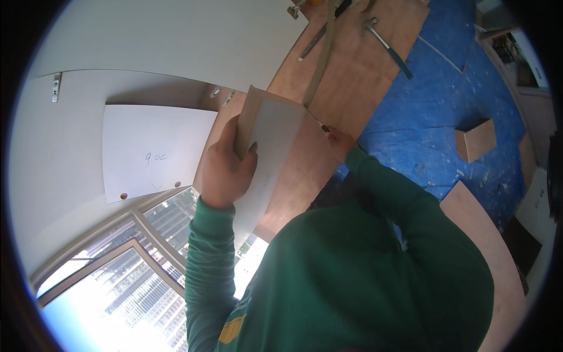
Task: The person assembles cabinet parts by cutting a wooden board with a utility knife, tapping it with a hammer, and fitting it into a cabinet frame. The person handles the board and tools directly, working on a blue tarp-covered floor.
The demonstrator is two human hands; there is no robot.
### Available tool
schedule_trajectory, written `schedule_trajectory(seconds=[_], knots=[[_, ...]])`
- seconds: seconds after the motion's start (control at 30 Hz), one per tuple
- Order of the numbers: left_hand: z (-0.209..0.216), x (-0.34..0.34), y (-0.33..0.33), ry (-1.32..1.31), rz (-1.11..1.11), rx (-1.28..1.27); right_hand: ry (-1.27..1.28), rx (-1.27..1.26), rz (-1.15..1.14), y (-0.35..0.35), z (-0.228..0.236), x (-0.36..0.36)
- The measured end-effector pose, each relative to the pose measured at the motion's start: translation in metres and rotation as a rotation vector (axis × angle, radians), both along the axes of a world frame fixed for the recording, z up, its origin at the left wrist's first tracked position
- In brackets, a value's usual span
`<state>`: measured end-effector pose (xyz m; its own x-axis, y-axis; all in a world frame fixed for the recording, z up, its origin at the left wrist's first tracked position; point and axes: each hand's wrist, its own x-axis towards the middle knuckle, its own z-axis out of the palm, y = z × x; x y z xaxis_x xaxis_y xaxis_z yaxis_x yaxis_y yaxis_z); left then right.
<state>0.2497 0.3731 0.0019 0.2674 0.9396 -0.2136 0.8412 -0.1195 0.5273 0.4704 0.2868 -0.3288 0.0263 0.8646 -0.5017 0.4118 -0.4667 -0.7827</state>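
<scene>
My left hand point(226, 170) grips the edge of a grey-faced board point(271, 144) with a raw wood edge, held upright in front of me. My right hand point(339, 142) is at the board's right edge, fingers closed on it near a small dark fitting. Both arms wear green sleeves. A long tan edge-banding strip point(321, 58) runs up from the board's top corner.
White panels point(155, 146) with drilled holes lie at the left. A plywood sheet point(358, 64) carries a hammer point(388, 48) and a flat bar point(319, 36). Blue floor covering point(446, 111) at right holds a small wooden box point(476, 139). A window point(117, 281) is at lower left.
</scene>
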Motion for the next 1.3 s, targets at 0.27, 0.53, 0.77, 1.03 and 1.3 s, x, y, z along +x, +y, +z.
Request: schedule_trajectory(seconds=[0.27,0.53,0.77,1.03,1.3], knots=[[-0.002,0.000,-0.002,-0.009,-0.048,0.070,0.048,0.112,0.010,0.024,-0.014,-0.006],[-0.002,0.001,-0.002,0.016,-0.035,0.042,0.065,0.108,0.013,0.030,-0.022,-0.012],[-0.004,0.000,-0.002,0.016,-0.033,0.058,0.031,0.044,0.023,0.032,-0.006,-0.012],[-0.002,0.001,-0.002,0.021,-0.022,0.049,-0.021,0.043,0.043,0.008,-0.004,-0.005],[-0.002,-0.001,-0.003,-0.018,-0.004,0.026,-0.022,0.027,0.026,0.003,0.004,0.003]])
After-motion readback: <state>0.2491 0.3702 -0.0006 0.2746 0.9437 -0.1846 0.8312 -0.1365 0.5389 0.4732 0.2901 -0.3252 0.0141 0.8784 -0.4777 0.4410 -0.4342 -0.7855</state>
